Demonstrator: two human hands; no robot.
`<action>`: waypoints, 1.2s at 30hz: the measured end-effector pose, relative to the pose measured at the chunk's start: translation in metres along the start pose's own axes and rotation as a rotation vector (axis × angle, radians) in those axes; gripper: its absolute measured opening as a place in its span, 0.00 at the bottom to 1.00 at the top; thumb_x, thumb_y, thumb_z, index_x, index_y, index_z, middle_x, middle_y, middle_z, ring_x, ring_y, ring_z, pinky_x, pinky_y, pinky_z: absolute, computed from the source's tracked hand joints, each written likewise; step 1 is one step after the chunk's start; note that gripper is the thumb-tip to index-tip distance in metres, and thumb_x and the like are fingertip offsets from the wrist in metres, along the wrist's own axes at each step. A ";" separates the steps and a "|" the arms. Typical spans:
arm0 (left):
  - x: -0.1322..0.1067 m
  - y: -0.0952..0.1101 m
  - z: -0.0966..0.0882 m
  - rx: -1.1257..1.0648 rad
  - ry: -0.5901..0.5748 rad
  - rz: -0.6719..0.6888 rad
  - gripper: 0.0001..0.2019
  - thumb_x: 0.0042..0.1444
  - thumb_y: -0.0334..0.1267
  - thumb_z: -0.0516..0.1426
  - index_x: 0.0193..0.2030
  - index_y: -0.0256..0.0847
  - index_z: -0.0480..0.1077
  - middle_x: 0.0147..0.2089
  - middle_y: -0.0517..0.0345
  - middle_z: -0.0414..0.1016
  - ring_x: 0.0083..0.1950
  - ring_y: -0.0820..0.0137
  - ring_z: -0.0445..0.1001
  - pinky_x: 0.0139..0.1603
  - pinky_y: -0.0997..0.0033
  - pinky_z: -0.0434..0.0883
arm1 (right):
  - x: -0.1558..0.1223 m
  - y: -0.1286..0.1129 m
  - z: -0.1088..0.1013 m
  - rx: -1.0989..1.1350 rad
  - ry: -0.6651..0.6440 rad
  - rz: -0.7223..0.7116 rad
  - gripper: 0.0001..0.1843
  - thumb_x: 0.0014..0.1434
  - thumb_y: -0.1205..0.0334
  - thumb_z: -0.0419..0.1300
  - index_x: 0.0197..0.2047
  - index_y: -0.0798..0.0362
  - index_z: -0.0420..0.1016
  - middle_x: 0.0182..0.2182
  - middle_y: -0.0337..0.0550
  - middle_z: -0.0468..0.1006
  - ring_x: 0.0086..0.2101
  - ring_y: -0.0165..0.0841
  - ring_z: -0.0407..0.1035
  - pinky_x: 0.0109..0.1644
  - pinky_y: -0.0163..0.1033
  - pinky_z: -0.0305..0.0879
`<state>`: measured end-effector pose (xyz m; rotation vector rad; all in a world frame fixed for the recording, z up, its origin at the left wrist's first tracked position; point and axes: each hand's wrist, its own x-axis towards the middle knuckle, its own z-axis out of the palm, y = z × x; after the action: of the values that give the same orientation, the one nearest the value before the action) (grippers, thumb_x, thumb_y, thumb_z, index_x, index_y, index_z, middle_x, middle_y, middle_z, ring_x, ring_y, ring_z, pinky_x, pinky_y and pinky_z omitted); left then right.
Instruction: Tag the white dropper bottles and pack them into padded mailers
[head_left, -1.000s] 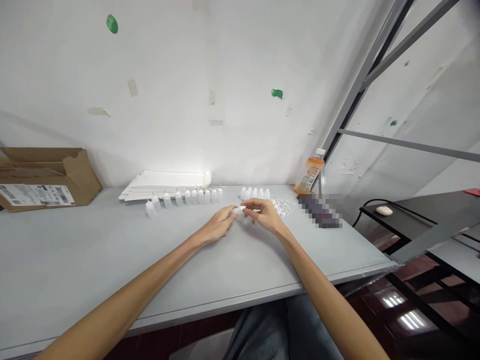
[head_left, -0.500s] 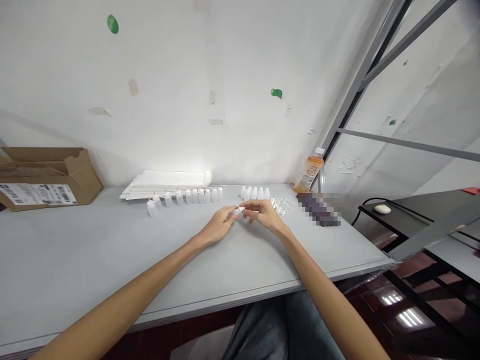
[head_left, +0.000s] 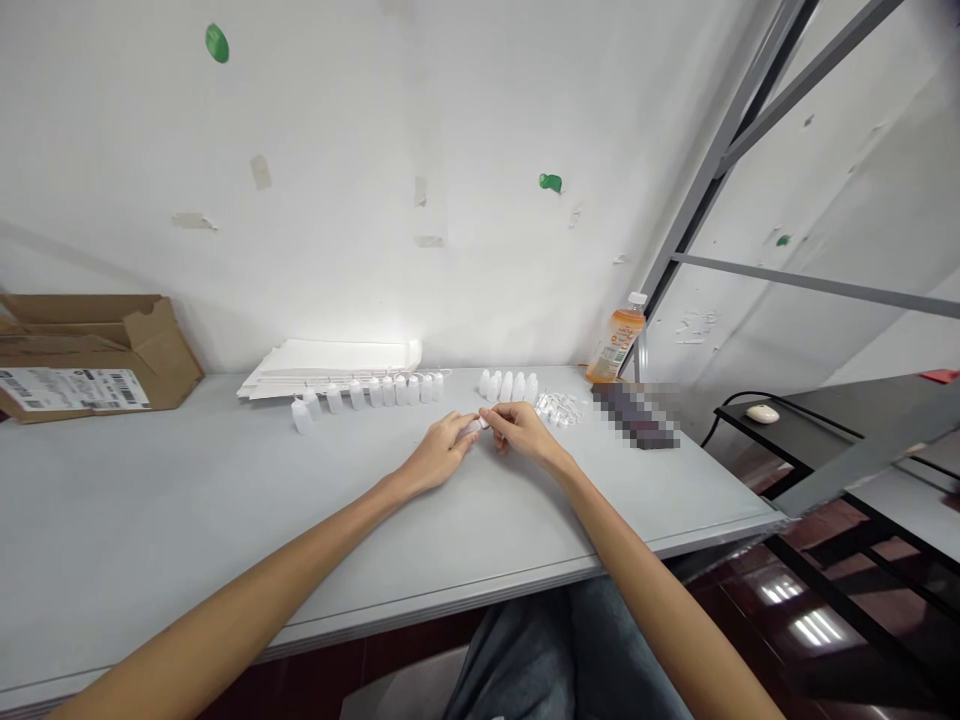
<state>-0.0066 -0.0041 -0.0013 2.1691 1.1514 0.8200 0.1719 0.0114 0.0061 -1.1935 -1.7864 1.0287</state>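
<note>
Between left hand (head_left: 439,452) and right hand (head_left: 521,430): small white bottle (head_left: 474,425), contents unseen.

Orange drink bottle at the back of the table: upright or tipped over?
Upright: the orange drink bottle stands on its base on the table beside the grey frame post, white cap on top.

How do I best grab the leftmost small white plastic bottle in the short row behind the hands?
Pinch the leftmost small white plastic bottle by its body, front to back, coming from the left: it stands upright, and neighbours crowd its right side.
</note>
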 end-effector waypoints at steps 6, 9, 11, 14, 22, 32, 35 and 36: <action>-0.001 -0.002 0.003 0.020 -0.005 0.033 0.17 0.63 0.43 0.47 0.54 0.39 0.68 0.38 0.55 0.67 0.36 0.68 0.68 0.40 0.67 0.66 | -0.001 0.002 0.004 -0.046 -0.008 0.043 0.30 0.60 0.39 0.50 0.17 0.53 0.59 0.10 0.32 0.58 0.13 0.24 0.54 0.20 0.32 0.51; -0.001 -0.005 0.005 0.033 -0.009 0.056 0.18 0.63 0.43 0.47 0.55 0.40 0.68 0.38 0.55 0.66 0.35 0.68 0.68 0.39 0.67 0.66 | -0.001 0.002 0.005 -0.094 -0.004 0.031 0.32 0.61 0.40 0.48 0.14 0.53 0.56 0.08 0.33 0.57 0.14 0.24 0.53 0.23 0.33 0.53; -0.001 -0.005 0.005 0.036 -0.012 0.059 0.18 0.63 0.43 0.47 0.54 0.40 0.68 0.37 0.56 0.67 0.34 0.68 0.68 0.39 0.67 0.66 | 0.000 0.003 0.004 -0.151 0.030 0.031 0.32 0.61 0.41 0.48 0.14 0.54 0.58 0.08 0.34 0.58 0.14 0.24 0.54 0.24 0.33 0.54; 0.000 -0.004 0.004 0.029 -0.014 0.028 0.18 0.63 0.44 0.47 0.53 0.39 0.69 0.33 0.57 0.67 0.32 0.69 0.68 0.39 0.67 0.66 | 0.000 0.001 0.003 -0.154 0.109 0.004 0.28 0.60 0.42 0.52 0.18 0.54 0.61 0.12 0.34 0.62 0.14 0.25 0.59 0.23 0.33 0.55; 0.001 -0.005 0.000 -0.108 -0.007 -0.054 0.21 0.62 0.46 0.48 0.55 0.37 0.69 0.24 0.62 0.69 0.26 0.71 0.68 0.34 0.71 0.65 | -0.006 -0.013 -0.003 0.207 -0.070 0.026 0.18 0.50 0.50 0.64 0.34 0.57 0.72 0.24 0.42 0.74 0.24 0.31 0.70 0.20 0.32 0.64; 0.001 -0.003 0.000 -0.089 -0.005 -0.019 0.18 0.61 0.46 0.49 0.47 0.37 0.73 0.27 0.59 0.71 0.29 0.70 0.70 0.36 0.70 0.66 | -0.002 -0.004 0.001 0.064 -0.058 0.100 0.26 0.55 0.41 0.57 0.21 0.56 0.65 0.16 0.38 0.67 0.16 0.26 0.64 0.14 0.30 0.52; 0.002 -0.003 0.001 -0.093 -0.001 -0.032 0.18 0.61 0.44 0.49 0.49 0.37 0.72 0.25 0.60 0.70 0.30 0.70 0.70 0.39 0.69 0.66 | -0.001 -0.003 0.002 0.004 -0.026 0.081 0.28 0.58 0.39 0.53 0.22 0.56 0.66 0.16 0.38 0.67 0.16 0.26 0.64 0.15 0.29 0.51; 0.002 -0.003 0.001 -0.099 0.004 -0.043 0.18 0.61 0.44 0.50 0.50 0.37 0.72 0.25 0.61 0.70 0.30 0.70 0.71 0.40 0.69 0.66 | -0.002 -0.003 0.001 0.008 -0.015 0.066 0.27 0.57 0.39 0.53 0.23 0.56 0.66 0.17 0.39 0.68 0.17 0.26 0.64 0.15 0.29 0.51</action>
<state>-0.0069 -0.0012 -0.0033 2.0566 1.1306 0.8448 0.1704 0.0091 0.0080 -1.2506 -1.7630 1.0835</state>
